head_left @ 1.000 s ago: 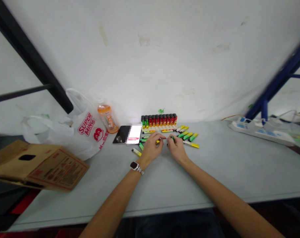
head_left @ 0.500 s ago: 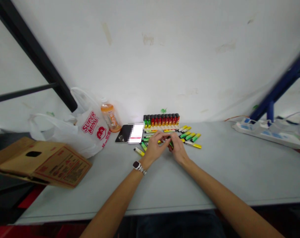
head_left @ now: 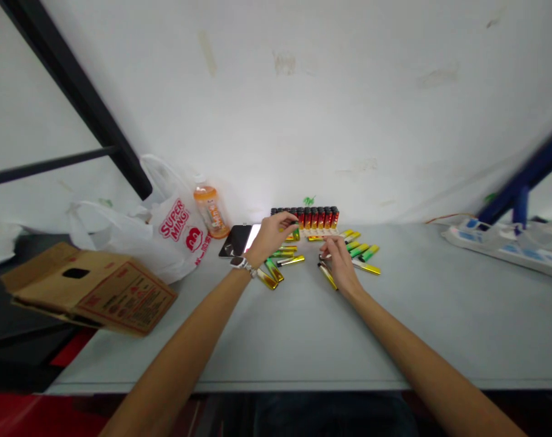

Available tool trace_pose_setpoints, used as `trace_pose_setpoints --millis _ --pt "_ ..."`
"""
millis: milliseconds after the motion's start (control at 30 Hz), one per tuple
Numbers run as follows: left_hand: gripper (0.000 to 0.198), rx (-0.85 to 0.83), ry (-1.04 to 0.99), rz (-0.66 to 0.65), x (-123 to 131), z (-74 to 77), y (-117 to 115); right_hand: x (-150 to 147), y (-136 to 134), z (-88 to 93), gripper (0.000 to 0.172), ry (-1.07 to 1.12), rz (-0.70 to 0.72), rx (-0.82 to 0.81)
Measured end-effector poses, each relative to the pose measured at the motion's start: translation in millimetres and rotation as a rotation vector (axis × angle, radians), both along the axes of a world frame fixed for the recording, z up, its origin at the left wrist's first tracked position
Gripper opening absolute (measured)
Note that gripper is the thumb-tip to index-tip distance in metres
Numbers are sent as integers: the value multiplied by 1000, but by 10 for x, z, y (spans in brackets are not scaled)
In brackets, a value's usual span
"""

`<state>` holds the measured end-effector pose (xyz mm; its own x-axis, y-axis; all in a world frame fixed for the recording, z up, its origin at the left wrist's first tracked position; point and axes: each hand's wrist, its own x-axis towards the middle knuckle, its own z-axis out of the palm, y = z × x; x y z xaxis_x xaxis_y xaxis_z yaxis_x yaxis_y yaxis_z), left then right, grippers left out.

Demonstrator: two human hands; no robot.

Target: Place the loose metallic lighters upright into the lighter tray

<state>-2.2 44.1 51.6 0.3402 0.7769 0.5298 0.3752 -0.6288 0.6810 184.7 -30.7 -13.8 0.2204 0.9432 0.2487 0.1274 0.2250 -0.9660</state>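
Note:
My left hand (head_left: 272, 235), with a watch on the wrist, is closed in a pinch at the left part of a standing row of lighters (head_left: 321, 218). A green-and-gold lighter (head_left: 296, 233) is upright at its fingertips. The row's lighters are mostly red and gold with black tops, above a pale strip (head_left: 319, 232). My right hand (head_left: 340, 262) is curled low over the table, its fingertips at a dark lighter end that is partly hidden. A yellow lighter (head_left: 327, 276) lies just under it. More loose lighters (head_left: 274, 271) lie below my left hand, and others (head_left: 358, 249) lie right of my right hand.
A phone (head_left: 232, 241) lies left of the row. Behind it stand an orange drink bottle (head_left: 212, 211) and a white plastic bag (head_left: 166, 240). An open cardboard box (head_left: 107, 291) is at the table's left end, a power strip (head_left: 498, 246) at the right. The wall (head_left: 325, 121) rises behind.
My hands were together over the loose lighters. They have parted: the left moved up to the row with a lighter, the right stays low on the right. The view shifted slightly.

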Motion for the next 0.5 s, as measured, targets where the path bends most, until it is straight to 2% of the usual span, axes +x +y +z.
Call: trace_pose_setpoints --millis 100,233,367,500 --pt "12 54 192 -5 -61 68 261 -6 12 -14 37 47 26 -47" --pt "16 111 367 22 -58 79 498 -14 13 -36 37 63 61 -73" --pt "18 172 478 78 -52 37 610 -6 14 -43 37 43 67 -68" --pt "18 201 490 94 -69 -41 668 -4 17 -45 38 55 63 -63"
